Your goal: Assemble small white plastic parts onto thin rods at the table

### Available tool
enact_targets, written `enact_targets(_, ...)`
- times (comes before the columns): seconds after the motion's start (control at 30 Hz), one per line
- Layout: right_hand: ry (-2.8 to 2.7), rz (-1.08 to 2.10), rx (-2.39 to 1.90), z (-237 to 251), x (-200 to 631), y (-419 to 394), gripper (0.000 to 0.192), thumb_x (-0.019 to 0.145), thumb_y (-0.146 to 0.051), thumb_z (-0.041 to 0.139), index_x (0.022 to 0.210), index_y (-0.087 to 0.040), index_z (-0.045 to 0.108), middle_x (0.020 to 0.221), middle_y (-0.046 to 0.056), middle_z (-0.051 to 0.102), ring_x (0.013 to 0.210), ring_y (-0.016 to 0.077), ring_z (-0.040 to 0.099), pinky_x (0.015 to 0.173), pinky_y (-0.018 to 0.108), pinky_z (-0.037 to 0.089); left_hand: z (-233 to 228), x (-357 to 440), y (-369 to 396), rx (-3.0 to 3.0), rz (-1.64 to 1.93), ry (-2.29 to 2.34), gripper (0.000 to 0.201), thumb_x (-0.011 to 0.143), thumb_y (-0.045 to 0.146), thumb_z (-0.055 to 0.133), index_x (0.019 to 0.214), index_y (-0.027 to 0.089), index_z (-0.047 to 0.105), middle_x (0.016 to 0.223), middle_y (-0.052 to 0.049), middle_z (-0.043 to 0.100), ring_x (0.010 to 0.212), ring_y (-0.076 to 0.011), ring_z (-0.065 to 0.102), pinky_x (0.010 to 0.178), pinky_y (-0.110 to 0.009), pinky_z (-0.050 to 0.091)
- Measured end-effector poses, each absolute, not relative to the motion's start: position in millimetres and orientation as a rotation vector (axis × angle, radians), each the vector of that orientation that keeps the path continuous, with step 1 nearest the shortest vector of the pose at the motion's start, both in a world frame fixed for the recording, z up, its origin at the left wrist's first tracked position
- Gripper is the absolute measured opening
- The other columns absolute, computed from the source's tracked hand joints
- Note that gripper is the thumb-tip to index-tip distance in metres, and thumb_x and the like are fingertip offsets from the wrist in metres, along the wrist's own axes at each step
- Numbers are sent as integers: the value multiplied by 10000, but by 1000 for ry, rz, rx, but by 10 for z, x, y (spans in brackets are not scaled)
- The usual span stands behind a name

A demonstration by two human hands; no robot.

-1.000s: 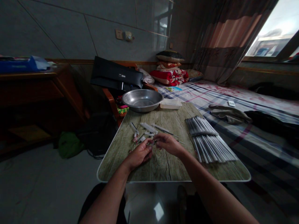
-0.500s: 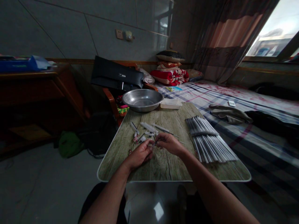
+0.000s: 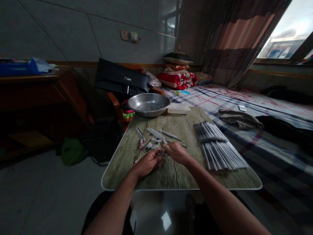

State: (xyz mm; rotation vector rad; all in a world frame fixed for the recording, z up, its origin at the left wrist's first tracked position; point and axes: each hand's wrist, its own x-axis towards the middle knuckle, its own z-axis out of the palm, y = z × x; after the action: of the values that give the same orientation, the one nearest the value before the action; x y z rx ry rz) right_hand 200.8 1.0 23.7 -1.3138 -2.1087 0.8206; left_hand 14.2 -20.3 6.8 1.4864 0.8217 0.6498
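Observation:
My left hand (image 3: 147, 161) is closed low over the table, pinching a small dark-tipped pen piece (image 3: 161, 153) between thumb and fingers. Right against it, my right hand (image 3: 176, 152) has its fingers bent together with the back of the hand upward; what they hold is hidden. Just beyond the hands lies a loose pile of small white and clear pen parts (image 3: 156, 140). Thin dark-tipped refills (image 3: 172, 135) and clear pen barrels (image 3: 154, 132) rest behind that pile. Two stacked rows of white pen-like tubes (image 3: 221, 153) lie to the right of my right hand.
On the wood-patterned table (image 3: 181, 178), a steel basin (image 3: 149, 112) and a white plastic tray (image 3: 179, 110) stand at the far edge. A bed (image 3: 210, 96) runs along the right. Behind the basin, a black monitor (image 3: 119, 76) leans on a wooden chair.
My right hand has flattened and shifted slightly, its fingertips lower beside the left. My left hand has moved a little, still pinching. The table items have stayed in place.

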Motion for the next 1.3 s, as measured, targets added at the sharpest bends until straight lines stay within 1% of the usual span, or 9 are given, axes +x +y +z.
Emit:
enact_targets(0.17, -1895, 1290, -1079, 269, 2057, -7, 103, 824, -287, 572, 844, -194, 534, 651, -19, 574, 539, 103, 507, 480, 203, 374, 69, 143, -192, 1476, 654, 838, 276, 888, 431, 508, 933, 162, 552, 646, 22, 512, 532, -90, 380, 501, -217, 264)
enact_targets(0.33, -1874, 1317, -1162, 255, 2050, -8, 27, 811, -208, 523, 801, -187, 509, 610, -37, 554, 487, 82, 472, 457, 187, 356, 47, 132, -177, 1460, 646, 859, 284, 888, 445, 502, 902, 164, 540, 625, 28, 503, 505, -85, 363, 486, -218, 246)
enact_targets(0.5, -2151, 854, -1253, 270, 2037, -10, 325, 899, -339, 459, 621, -172, 483, 546, -41, 435, 516, 78, 391, 503, 207, 295, 58, 135, -195, 1478, 645, 813, 261, 893, 429, 503, 921, 172, 537, 636, 30, 502, 507, -83, 354, 493, -218, 244)
enact_targets(0.6, -2110, 925, -1272, 260, 2041, -13, 462, 947, -416, 347, 570, -174, 462, 513, -30, 421, 488, 81, 387, 496, 218, 299, 72, 132, -199, 1495, 659, 794, 258, 897, 428, 498, 904, 173, 537, 649, 27, 507, 521, -86, 359, 501, -218, 248)
enact_targets(0.73, -1944, 1241, -1112, 234, 2056, -19, 285, 907, -395, 433, 734, -179, 500, 617, -16, 526, 518, 96, 476, 507, 214, 365, 63, 113, -184, 1509, 668, 785, 251, 902, 415, 494, 901, 168, 540, 652, 22, 512, 524, -88, 368, 504, -220, 252)
enact_targets(0.8, -1945, 1248, -1110, 233, 2055, -23, 186, 876, -335, 476, 767, -185, 487, 626, -25, 521, 527, 97, 474, 508, 210, 362, 46, 105, -177, 1490, 673, 800, 260, 899, 422, 496, 915, 167, 540, 641, 25, 505, 519, -90, 368, 500, -221, 247)
enact_targets(1.0, -2183, 851, -1255, 274, 2005, -27, 287, 895, -286, 439, 645, -166, 512, 578, -34, 441, 561, 94, 418, 545, 226, 288, 25, 105, -192, 1469, 677, 810, 244, 885, 413, 522, 917, 172, 551, 645, 25, 503, 527, -89, 370, 508, -224, 250)
enact_targets(1.13, -2174, 865, -1274, 275, 1996, -38, 390, 933, -354, 384, 629, -160, 531, 537, -38, 404, 529, 94, 391, 529, 231, 267, 39, 108, -199, 1461, 673, 806, 252, 892, 421, 511, 928, 174, 548, 638, 25, 504, 514, -87, 361, 493, -224, 240)
enact_targets(1.3, -2144, 880, -1227, 246, 2002, -47, 234, 914, -306, 445, 750, -174, 546, 613, -24, 515, 575, 109, 454, 551, 219, 311, 31, 116, -190, 1432, 648, 812, 282, 873, 445, 534, 923, 169, 557, 633, 25, 499, 492, -82, 342, 476, -223, 218)
